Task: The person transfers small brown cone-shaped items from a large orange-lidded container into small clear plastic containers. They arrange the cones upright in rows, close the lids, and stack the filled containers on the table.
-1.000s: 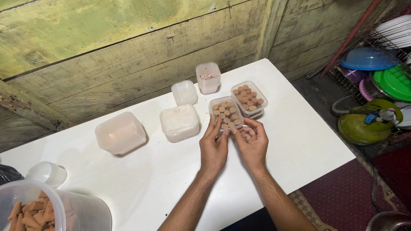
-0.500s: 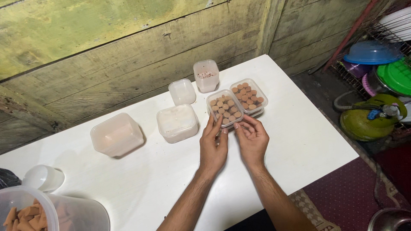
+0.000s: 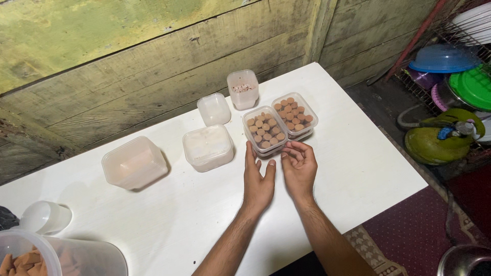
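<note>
Two clear square tubs packed with round brown biscuits stand side by side on the white table (image 3: pixel 368 168), the nearer tub (image 3: pixel 265 134) in front of the farther tub (image 3: pixel 294 113). My left hand (image 3: pixel 258 180) lies flat with its fingers stretched out, the fingertips at the nearer tub's front left corner. My right hand (image 3: pixel 299 166) hovers just in front of that tub with the fingers loosely curled and nothing in them.
Left of the biscuit tubs are lidded clear tubs: a medium tub (image 3: pixel 208 147), a small tub (image 3: pixel 214 108), a tall tub (image 3: pixel 243 88) and a large tub (image 3: pixel 134 162). A jar of biscuits (image 3: pixel 30 258) sits bottom left. A green gas cylinder (image 3: pixel 442 135) stands right of the table.
Both hands have drawn back a little from the nearer biscuit tub, which they were touching at its front edge. The tub stays where it was.
</note>
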